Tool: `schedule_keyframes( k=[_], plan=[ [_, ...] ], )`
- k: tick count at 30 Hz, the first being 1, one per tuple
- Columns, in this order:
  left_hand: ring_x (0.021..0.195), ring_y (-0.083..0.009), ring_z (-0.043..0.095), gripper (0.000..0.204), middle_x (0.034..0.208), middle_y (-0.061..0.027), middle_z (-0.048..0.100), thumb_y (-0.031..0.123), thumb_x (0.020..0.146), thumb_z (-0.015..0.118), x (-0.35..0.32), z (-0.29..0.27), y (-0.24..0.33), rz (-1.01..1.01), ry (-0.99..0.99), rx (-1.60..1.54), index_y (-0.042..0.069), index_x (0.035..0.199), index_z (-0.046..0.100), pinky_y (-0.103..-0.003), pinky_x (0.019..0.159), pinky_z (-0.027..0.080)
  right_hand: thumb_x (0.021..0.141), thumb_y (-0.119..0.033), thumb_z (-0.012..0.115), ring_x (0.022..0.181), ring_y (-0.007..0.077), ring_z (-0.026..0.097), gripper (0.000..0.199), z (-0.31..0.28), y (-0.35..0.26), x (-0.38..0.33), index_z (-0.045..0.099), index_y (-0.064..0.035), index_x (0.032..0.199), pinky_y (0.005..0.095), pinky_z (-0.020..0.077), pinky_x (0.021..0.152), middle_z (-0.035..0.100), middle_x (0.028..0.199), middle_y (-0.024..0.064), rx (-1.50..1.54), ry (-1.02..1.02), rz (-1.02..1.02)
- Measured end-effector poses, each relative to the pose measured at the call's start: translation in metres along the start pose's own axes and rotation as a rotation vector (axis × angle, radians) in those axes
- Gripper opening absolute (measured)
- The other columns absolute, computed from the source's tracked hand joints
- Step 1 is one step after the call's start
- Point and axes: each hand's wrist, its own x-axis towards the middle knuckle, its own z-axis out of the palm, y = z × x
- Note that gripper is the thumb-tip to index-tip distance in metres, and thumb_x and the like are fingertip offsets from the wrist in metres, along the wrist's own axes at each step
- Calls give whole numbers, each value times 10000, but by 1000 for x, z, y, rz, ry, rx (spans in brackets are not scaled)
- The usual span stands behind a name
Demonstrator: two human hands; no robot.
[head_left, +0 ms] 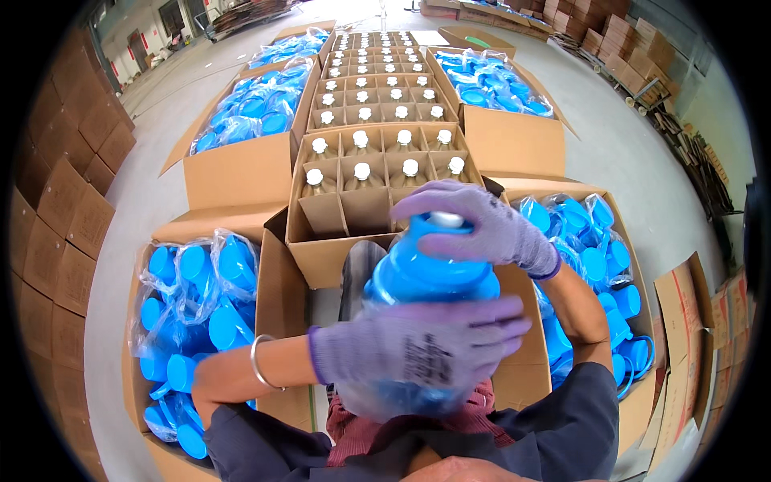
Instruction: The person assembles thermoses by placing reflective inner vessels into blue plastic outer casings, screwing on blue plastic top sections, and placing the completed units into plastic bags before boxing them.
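In front of my body is a large bright blue plastic vessel (430,269), tilted and smeared by motion, with a white cap (446,219) showing at its top. My right hand (482,229), in a purple-grey knit glove, curls its fingers and thumb round the upper part. Across the lower front lies my gloved left hand (422,341), its fingers stretched out flat against the blue surface. Below that hand the base looks translucent and bluish. Just beyond stands a divided carton (321,233) of clear bottles with white caps (362,172); its near compartments hold no bottles.
Open cartons of blue plastic cups in clear bags stand at my left (193,273) and right (594,265). More blue cups (253,104) fill cartons farther off. Rows of capped bottles (377,80) run away ahead. Stacked brown cartons (64,209) line the left side.
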Motion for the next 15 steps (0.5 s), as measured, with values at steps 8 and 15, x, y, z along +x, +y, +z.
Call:
schedule_keyframes(
  k=[8,15],
  plan=[
    [875,-222,600,114,862,-61,597,161,767,609,-4,14,-32,-255,61,-461,95,857,589,-344,823,490,857,-175,704,1211,299,548,500,14,14,5,578,-89,1333,402,420,1046,572,1299,153,53,356,-150],
    [745,-261,668,339,848,-94,678,149,671,824,-150,-11,-34,-1270,100,-120,46,942,648,-346,711,532,829,10,625,982,207,604,161,28,65,-136,628,-8,988,317,469,885,615,1057,132,185,647,69]
  ],
)
